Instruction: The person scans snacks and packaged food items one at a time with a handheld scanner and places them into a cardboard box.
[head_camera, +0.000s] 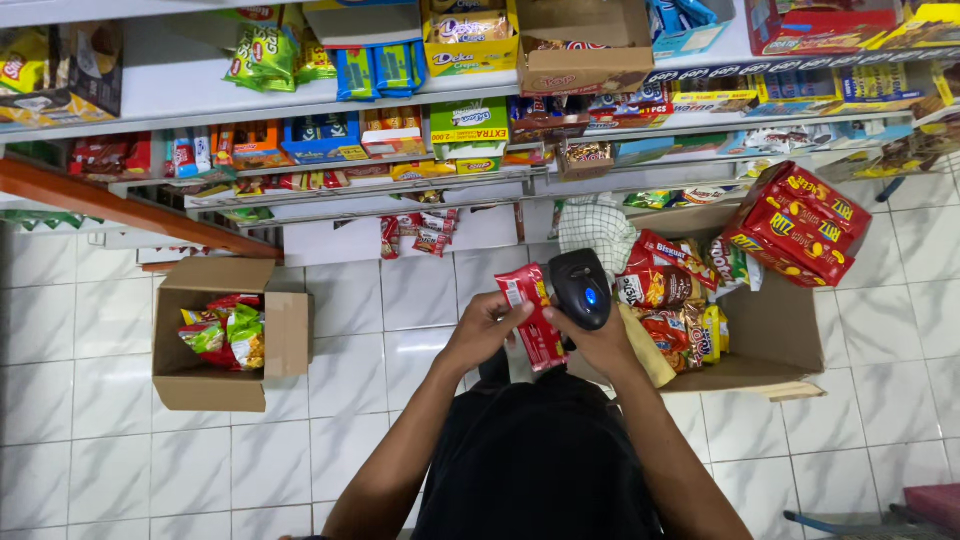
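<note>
Over the tiles, a red packet (534, 318) is gripped by the left hand (487, 328), best turned flat to the scanner (580, 288) clasped in the right hand (600, 340).

Red snack packet (535, 318), tilted upright, touching black handheld scanner (580, 288), blue light lit

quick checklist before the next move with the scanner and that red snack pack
1. Left hand grips the red snack pack: ok.
2. Right hand holds the black handheld scanner: ok.
3. Scanner head is close beside the pack, with its blue light on: ok.
4. Pack's code faces the scanner: cannot tell, that side is hidden.
5. Open cardboard box on the right holds more snack packs, with red cracker cartons at its top edge: ok.
6. Smaller open box on the left has room among its packs: ok.
</note>
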